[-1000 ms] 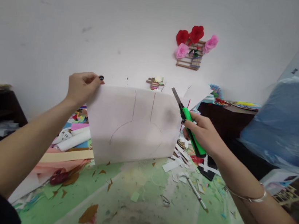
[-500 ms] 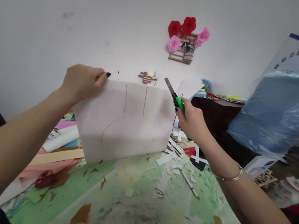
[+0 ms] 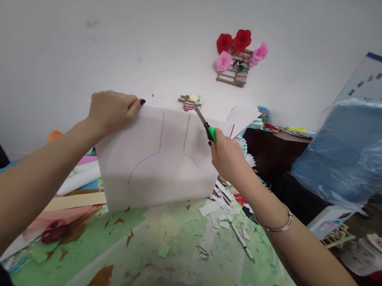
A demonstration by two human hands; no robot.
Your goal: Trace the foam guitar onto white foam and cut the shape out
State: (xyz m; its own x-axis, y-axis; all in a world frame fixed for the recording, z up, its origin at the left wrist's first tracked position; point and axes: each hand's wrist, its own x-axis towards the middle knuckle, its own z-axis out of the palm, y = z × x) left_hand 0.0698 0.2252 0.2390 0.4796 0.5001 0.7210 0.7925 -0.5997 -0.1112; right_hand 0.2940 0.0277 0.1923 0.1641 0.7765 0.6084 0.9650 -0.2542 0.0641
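Observation:
A white board (image 3: pixel 158 176) stands upright on the table, with a long-necked, round-bodied outline drawn on it in thin line. My left hand (image 3: pixel 116 109) grips its top left corner, thumb on the near side. In my right hand (image 3: pixel 228 155) is a utility knife (image 3: pixel 211 131) with a green and black handle. Its blade is out and points up and left, the tip by the board's top edge just right of the drawn neck. From this angle I cannot tell whether the blade touches the board.
Paper scraps (image 3: pixel 212 208) and a white marker (image 3: pixel 240 237) lie right of the board on the stained green tablecloth (image 3: pixel 146 268). Rolled and folded coloured papers (image 3: pixel 81 178) are heaped at left. A blue plastic-wrapped bundle (image 3: pixel 355 150) stands at right. Paper flowers (image 3: pixel 242 41) hang on the wall.
My right hand has moved left with the knife, bringing the blade from the board's right end towards the drawn neck. My left hand keeps its hold on the corner.

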